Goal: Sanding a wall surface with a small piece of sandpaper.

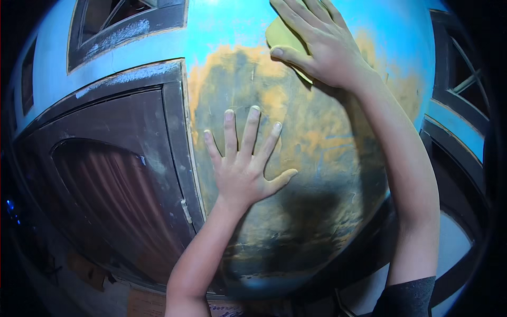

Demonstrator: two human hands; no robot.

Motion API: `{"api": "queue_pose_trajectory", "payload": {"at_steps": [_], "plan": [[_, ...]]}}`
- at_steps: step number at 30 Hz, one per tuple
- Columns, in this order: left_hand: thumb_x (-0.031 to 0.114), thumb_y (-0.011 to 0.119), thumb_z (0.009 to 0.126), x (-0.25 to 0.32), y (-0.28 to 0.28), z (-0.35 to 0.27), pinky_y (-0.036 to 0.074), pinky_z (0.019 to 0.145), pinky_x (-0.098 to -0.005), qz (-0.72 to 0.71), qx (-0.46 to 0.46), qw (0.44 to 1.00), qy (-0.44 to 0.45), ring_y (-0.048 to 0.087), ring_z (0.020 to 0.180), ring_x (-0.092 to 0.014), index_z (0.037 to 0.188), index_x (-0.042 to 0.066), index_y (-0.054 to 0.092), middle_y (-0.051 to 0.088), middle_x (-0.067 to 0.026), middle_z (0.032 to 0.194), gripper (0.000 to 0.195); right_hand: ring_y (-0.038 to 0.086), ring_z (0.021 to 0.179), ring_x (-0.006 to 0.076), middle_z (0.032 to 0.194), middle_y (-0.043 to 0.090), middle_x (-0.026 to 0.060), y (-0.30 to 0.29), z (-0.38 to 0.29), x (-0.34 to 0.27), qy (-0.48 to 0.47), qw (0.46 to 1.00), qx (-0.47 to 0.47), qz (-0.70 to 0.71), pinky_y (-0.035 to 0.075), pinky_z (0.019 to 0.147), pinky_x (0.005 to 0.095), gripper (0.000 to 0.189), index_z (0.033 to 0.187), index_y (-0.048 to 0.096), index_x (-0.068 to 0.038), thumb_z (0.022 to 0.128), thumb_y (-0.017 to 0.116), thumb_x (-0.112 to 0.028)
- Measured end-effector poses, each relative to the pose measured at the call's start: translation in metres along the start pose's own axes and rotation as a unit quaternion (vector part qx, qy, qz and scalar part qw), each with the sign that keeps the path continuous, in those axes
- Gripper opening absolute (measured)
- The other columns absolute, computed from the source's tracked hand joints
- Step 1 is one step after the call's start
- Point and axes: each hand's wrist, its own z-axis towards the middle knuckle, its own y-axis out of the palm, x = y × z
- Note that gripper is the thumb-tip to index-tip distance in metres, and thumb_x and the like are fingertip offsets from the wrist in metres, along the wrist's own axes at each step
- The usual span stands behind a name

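My left hand [242, 172] rests palm-down on the wall [317, 115] with its fingers spread, holding nothing. Higher up and to the right, my right hand [328, 51] presses a yellow sheet [286, 36], apparently sandpaper, flat against the wall. The thumb lies over the sheet's lower part, and the palm hides its right side. Bright blue paint [225, 23] covers the top of this wall. Below it the surface is worn and patchy, in orange-tan and dark grey.
To the left stands a dark brown door [134, 115] with a hinge [186, 211] and a curtained arched pane. A window frame [126, 41] smeared with pale paint is above it. Another window [461, 75] is at right. Cardboard [144, 303] with writing lies at the bottom.
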Motion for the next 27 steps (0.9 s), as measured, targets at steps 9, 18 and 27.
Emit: {"api": "queue_pose_trajectory", "payload": {"at_steps": [9,18,27], "plan": [[0.083,0.066,0.082,0.008,0.006,-0.019,-0.002,0.121,-0.0798,-0.017,-0.011,1.0,-0.002,0.014,0.161,-0.056,0.148,0.033,0.066,0.036,-0.0175,0.173,0.083,0.018,0.165,0.0391,0.177,0.026,0.0155,-0.008,0.009,-0.01,-0.06,0.991,-0.095,-0.078,0.014,0.132,0.0601,0.1,0.168,0.031,-0.005,0.1,0.044,-0.078],[0.079,0.072,0.078,0.004,0.005,-0.023,0.0,0.121,-0.0794,-0.019,-0.01,1.0,-0.007,0.016,0.161,-0.057,0.147,0.034,0.067,0.037,-0.0163,0.173,0.083,0.03,0.162,0.0243,0.175,0.036,0.0006,0.044,-0.018,-0.03,-0.151,0.983,0.085,-0.061,0.023,0.132,0.0516,0.085,0.166,0.041,-0.019,0.099,0.056,-0.069],[0.079,0.074,0.077,0.007,0.005,-0.02,0.0,0.122,-0.0793,-0.025,-0.012,1.0,-0.004,0.015,0.161,-0.056,0.147,0.035,0.066,0.035,-0.0158,0.174,0.083,0.031,0.162,0.0309,0.174,0.037,0.0065,0.034,-0.001,-0.008,-0.069,0.983,0.144,-0.09,0.021,0.131,0.0502,0.086,0.167,0.04,-0.019,0.1,0.055,-0.069]]}}
